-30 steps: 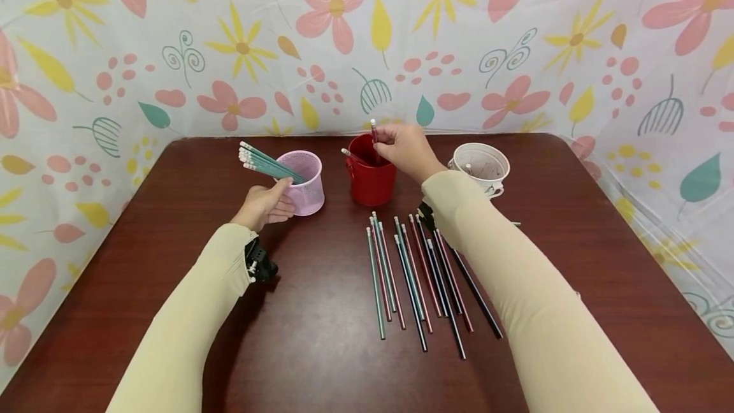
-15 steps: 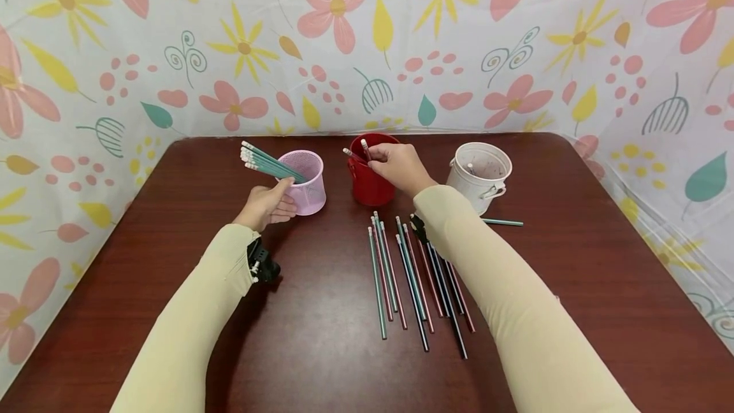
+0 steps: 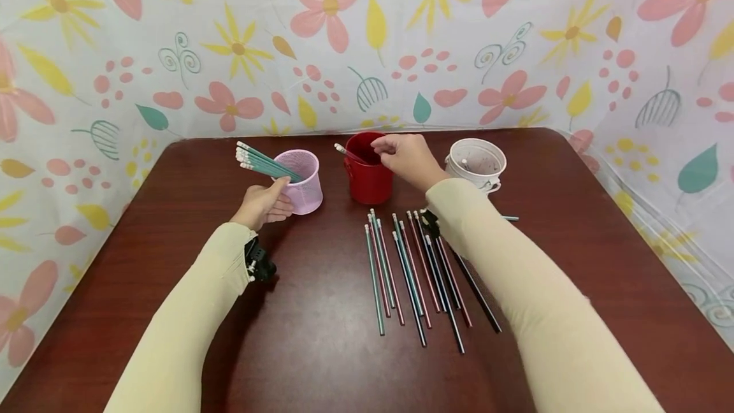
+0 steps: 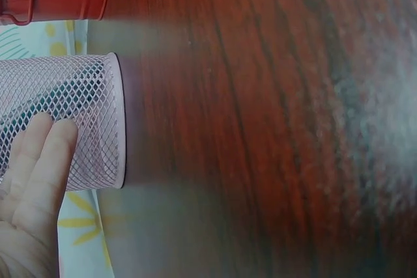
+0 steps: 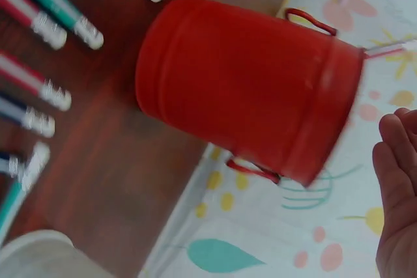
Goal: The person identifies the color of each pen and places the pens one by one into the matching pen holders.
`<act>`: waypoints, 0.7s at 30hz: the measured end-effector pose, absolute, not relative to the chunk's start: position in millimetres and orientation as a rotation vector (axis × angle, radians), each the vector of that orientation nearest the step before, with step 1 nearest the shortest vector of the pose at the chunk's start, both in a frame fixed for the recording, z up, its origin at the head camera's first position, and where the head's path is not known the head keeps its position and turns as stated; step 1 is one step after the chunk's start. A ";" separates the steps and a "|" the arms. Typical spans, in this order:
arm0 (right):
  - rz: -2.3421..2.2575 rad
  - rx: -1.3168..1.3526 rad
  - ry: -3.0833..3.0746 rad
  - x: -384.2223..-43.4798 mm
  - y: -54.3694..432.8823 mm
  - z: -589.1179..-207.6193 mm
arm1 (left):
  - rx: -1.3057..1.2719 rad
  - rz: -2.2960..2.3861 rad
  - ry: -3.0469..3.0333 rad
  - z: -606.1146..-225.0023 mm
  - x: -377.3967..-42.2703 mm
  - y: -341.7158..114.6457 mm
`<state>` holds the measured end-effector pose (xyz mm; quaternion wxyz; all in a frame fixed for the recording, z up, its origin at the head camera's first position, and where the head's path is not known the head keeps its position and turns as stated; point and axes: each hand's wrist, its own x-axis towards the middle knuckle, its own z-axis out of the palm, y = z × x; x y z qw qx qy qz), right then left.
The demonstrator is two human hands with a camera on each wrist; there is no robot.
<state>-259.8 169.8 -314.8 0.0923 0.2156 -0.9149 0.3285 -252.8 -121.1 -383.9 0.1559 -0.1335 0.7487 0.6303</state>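
Observation:
My left hand point(image 3: 262, 204) holds a pink mesh pencil cup point(image 3: 306, 193), its thumb at the rim and its fingers along the side. Several teal pencils point(image 3: 265, 163) lean leftward out of that cup, white erasers up. In the left wrist view, two fingers point(image 4: 49, 167) lie against the mesh point(image 4: 94, 128). Over the right side of a red bucket point(image 3: 369, 183) hovers my right hand point(image 3: 410, 159), holding nothing that shows. A red pencil point(image 3: 351, 153) leans left out of the bucket; the rest of the inside is mostly hidden. In the right wrist view, the fingers point(image 5: 394, 161) are beyond the bucket's rim.
Several teal, red and dark pencils point(image 3: 401, 266) lie on the brown table point(image 3: 309, 330) below the red bucket. A white bucket point(image 3: 477, 164) with a pencil end inside stands at right, and a teal pencil point(image 3: 510, 218) lies near it. Floral cloth point(image 3: 367, 37) hangs behind.
My right hand lowered a red pencil into the red bucket, let go of it and drew slightly up and right. The left hand stays on the pink cup.

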 end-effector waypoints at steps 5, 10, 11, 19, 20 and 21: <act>0.890 0.662 -2.817 -239.4 193.4 -318.5 | -0.368 1.815 2.117 -383.1 -250.5 -120.7; 0.659 0.713 -3.069 -226.3 210.3 -331.3 | -0.376 1.817 2.108 -381.6 -248.6 -126.0; 0.598 0.715 -3.113 -223.8 213.1 -333.8 | -0.380 1.811 2.106 -381.3 -248.2 -127.1; 0.367 0.427 -3.565 -200.8 233.1 -347.4 | -0.345 1.796 2.121 -376.4 -246.6 -123.3; 0.378 0.365 -3.601 -199.1 235.9 -348.7 | -0.341 1.802 2.115 -376.4 -246.7 -121.6; 0.406 0.309 -3.630 -197.2 238.6 -349.4 | -0.343 1.805 2.106 -376.7 -246.7 -119.8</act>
